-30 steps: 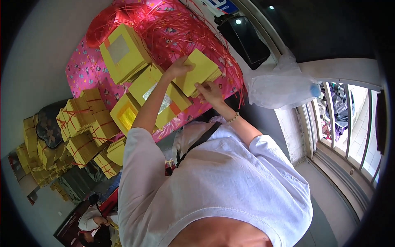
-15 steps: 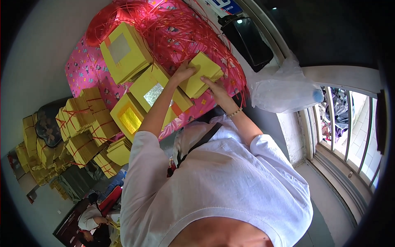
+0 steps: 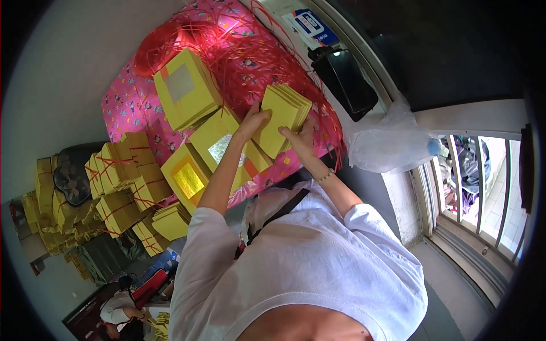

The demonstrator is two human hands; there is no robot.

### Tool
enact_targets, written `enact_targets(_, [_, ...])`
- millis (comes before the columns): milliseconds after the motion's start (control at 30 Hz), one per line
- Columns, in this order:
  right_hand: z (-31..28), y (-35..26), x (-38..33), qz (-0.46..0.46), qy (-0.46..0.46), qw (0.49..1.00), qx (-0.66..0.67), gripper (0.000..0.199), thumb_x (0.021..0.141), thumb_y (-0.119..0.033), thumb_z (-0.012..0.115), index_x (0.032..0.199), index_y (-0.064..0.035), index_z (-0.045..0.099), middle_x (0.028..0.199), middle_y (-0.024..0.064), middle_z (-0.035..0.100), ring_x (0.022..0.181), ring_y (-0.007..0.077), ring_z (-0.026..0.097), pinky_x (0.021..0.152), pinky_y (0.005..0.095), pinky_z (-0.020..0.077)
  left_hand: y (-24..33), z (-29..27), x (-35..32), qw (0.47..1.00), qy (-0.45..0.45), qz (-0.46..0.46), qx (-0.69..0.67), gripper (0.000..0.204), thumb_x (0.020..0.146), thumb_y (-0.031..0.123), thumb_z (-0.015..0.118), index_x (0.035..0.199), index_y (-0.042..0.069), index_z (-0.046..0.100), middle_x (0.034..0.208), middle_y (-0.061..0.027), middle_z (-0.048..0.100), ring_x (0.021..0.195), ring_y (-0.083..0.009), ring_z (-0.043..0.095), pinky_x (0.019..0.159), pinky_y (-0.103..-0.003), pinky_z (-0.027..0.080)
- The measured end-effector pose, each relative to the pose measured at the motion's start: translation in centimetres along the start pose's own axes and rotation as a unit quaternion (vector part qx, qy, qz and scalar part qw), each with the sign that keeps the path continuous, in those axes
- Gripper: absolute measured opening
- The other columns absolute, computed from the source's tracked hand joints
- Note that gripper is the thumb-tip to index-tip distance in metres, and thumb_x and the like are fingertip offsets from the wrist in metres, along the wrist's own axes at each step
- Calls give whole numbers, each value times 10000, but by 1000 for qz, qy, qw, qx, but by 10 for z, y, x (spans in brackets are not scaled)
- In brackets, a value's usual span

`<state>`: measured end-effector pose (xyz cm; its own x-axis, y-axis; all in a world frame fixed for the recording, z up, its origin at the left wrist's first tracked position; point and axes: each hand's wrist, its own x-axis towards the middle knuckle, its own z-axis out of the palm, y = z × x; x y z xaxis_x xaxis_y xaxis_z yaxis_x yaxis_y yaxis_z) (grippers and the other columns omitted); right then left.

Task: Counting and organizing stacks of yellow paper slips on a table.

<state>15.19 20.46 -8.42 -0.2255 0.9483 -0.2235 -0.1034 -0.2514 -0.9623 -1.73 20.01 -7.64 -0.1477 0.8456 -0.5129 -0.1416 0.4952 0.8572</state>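
Both hands, left (image 3: 252, 120) and right (image 3: 301, 136), clamped flat on a yellow paper stack (image 3: 282, 118) held above the surface (image 3: 128, 108); loose sheets likely fanning out, snagging red string (image 3: 250, 57) just beyond.

Yellow paper bundles (image 3: 122, 170), tied with red string, stand stacked at the left beside the pink counter (image 3: 128, 108). A white plastic bag (image 3: 387, 145) lies at the right by the window bars. A blue-and-white label (image 3: 311, 25) sits at the top edge, and just below it stands a black box (image 3: 344, 82) with a dark screen-like face.
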Motion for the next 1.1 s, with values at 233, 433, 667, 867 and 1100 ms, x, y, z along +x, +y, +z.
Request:
enact_targets(233, [19,-54,-13,-172,-208,961,-56,740,661,-12,680,1243,-9,222,1186,136,401,1163,207,403,994,334,336,1,-42,-70,970,-2,186,-155,848,706,-14,624,1439,20,199,1385,-95,382,1261,-179,366,1042,-292,291])
enact_targets(433, [51,-60,-21,-196,-420,884,-63,803,673,-33,667,1326,-2,201,1248,122,367,1241,204,328,1036,328,265,-20,-77,-142,975,75,190,-88,833,640,14,786,1345,40,343,1274,-58,479,1214,-152,411,1012,-317,342])
enact_targets(667, [79,-25,-6,-295,-528,790,-102,908,668,-95,657,1396,3,124,1339,169,293,1265,248,291,1061,376,227,-62,-84,-171,952,187,232,-68,826,638,60,808,1330,34,358,1279,-64,450,1197,-169,421,1005,-316,344])
enact_targets(867, [71,-12,-12,-213,-557,800,-62,934,700,-130,646,1416,-15,58,1367,158,266,1309,249,234,1082,390,202,-67,-64,-175,941,209,264,-32,879,639,97,804,1330,27,267,1231,-79,467,1171,-176,434,1007,-326,341])
enact_targets(1100, [74,-18,-17,-154,-588,792,-57,992,707,-132,685,1422,-36,4,1396,152,216,1338,246,183,1090,390,197,-71,-60,-173,947,198,253,17,944,619,121,818,1344,31,221,1250,-101,454,1178,-188,432,1013,-332,339])
